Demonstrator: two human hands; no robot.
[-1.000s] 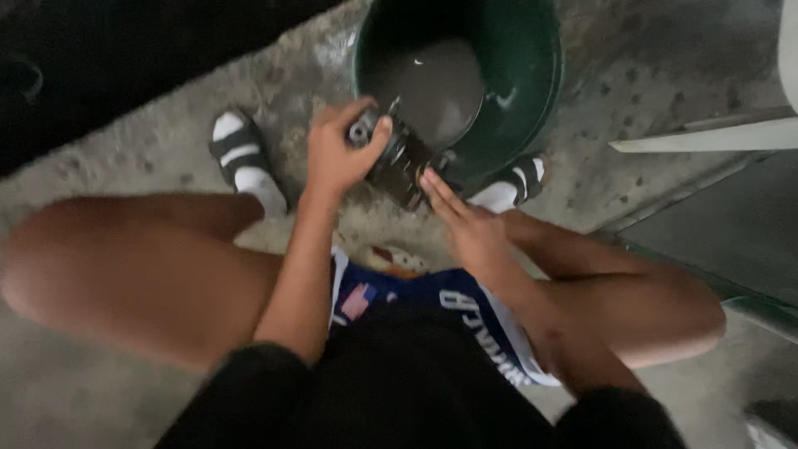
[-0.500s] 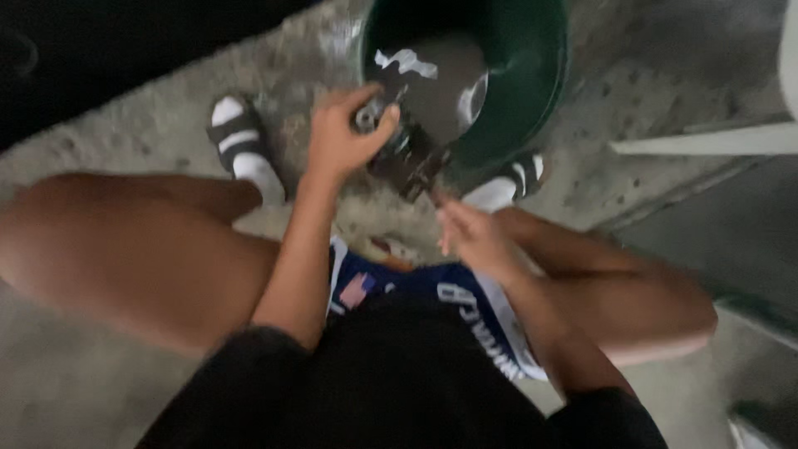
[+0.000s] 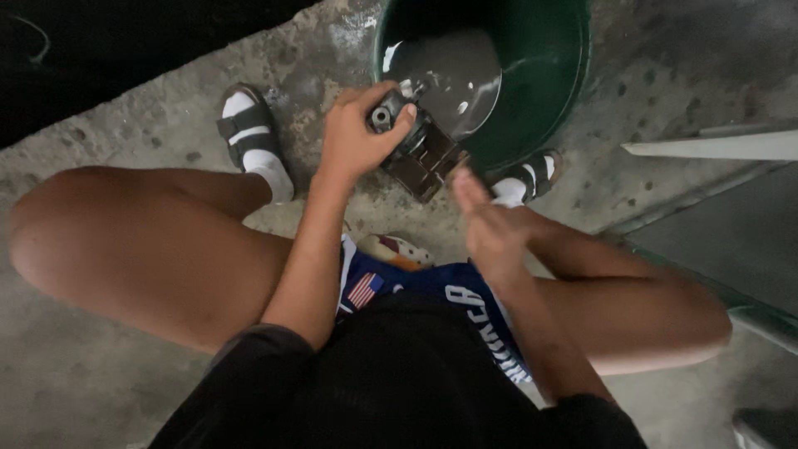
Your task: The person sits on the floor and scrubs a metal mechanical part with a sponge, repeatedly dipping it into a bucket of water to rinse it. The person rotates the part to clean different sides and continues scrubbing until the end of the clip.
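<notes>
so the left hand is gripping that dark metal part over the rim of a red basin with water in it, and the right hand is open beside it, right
Not quite: the basin is green, not red, as the head view shows. The rest holds: the left hand grips the dark metal part over the basin's rim, there is water in the basin, and the right hand is open beside the part.

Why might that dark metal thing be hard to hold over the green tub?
The dark metal part looks wet, held over the water in the green tub, so it is probably slippery. It seems solid and stiff, likely heavy for its size. Only the left hand grips it; the right hand is off it, so it might tip.
</notes>
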